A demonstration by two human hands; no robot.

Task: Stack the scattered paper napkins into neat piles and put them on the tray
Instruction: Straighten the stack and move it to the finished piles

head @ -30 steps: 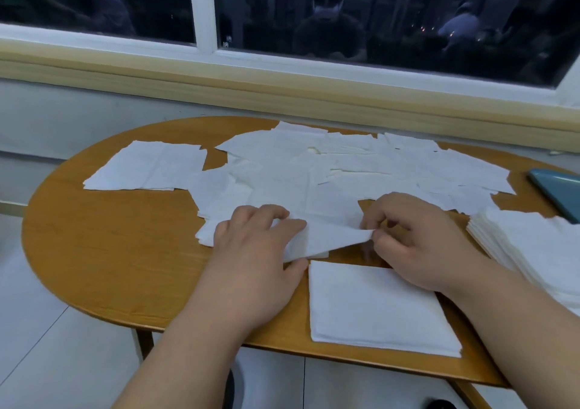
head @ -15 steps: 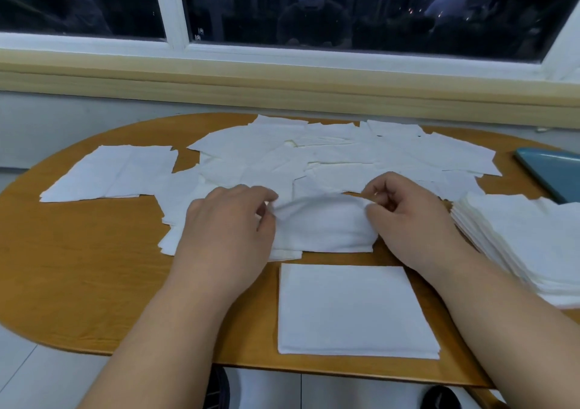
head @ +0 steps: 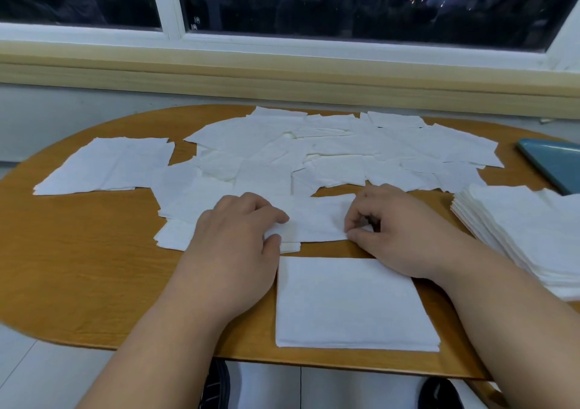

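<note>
Two hands work one napkin [head: 317, 220] in the head view, the only view supplied.

**Grip.** The left hand [head: 238, 229] holds the napkin's 9 o'clock edge, with the fingers curled over the top and the thumb closed against the edge from the near side. The right hand [head: 395, 229] pinches the 3 o'clock edge between the thumb and bent fingers. Neither hand holds anything else.

**Key relation.** The held napkin lies between the two grips with its long axis running 9 o'clock to 3 o'clock. The small pile [head: 354, 305] lies just beside it at 6 o'clock, squared to the near edge of the table [head: 78, 267]. The likely next move is a short pull toward 6 o'clock to lay the napkin on this pile. Both hands are about equally near the pile. The right forearm crosses the pile's 3 o'clock corner.

**Other task items.**
- The tall pile [head: 527, 233] sits at 3 o'clock of the right hand, with its layers fanned slightly along the near side.
- The tray [head: 555, 163], blue-green and cut off by the frame, lies at 1 o'clock of the right hand, so the right hand is the nearer one. No napkin is visible on the part of the tray in view.
- The scattered napkins [head: 314, 151] overlap in a loose spread at 12 o'clock of the hands.

**Appearance.** The held napkin is thin, white and soft. It sags and wrinkles between the grips, so it will probably need flattening once it is laid down.
</note>
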